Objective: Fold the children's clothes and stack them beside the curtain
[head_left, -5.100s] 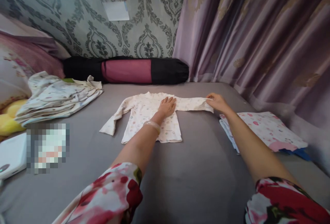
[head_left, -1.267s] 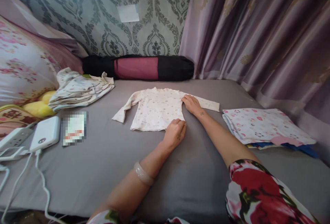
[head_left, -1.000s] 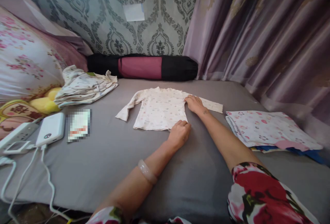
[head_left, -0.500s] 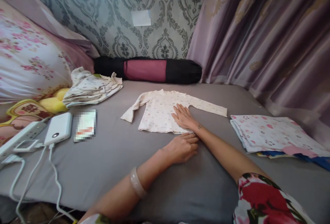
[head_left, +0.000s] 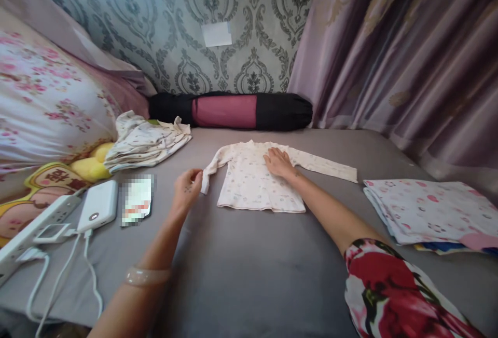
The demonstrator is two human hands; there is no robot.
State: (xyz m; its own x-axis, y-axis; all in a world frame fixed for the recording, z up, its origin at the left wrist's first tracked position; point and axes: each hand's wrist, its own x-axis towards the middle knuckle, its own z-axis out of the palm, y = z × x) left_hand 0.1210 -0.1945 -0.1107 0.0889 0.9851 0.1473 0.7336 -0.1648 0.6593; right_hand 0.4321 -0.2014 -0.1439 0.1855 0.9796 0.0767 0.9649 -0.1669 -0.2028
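Observation:
A small cream long-sleeved shirt (head_left: 252,187) with a tiny ring print lies flat on the grey bed sheet (head_left: 249,270), sleeves out to both sides. My left hand (head_left: 187,188) pinches the cuff of the shirt's left sleeve, lifting it slightly off the sheet. My right hand (head_left: 278,162) rests flat, fingers stretched, on the upper chest of the shirt near the collar. The right sleeve runs out straight toward the right.
Folded printed garments (head_left: 428,208) are stacked at the right. A loose heap of pale clothes (head_left: 148,140) lies at the back left beside a yellow plush toy (head_left: 91,164) and pillows. A white power bank (head_left: 98,205), cables and a phone (head_left: 135,207) sit at the left. A black-and-maroon bolster (head_left: 229,111) lines the wall.
My left hand left the shirt's lower right hem and crossed to the left sleeve cuff, taking hold of it. My right hand slid up from the shirt's side to its chest.

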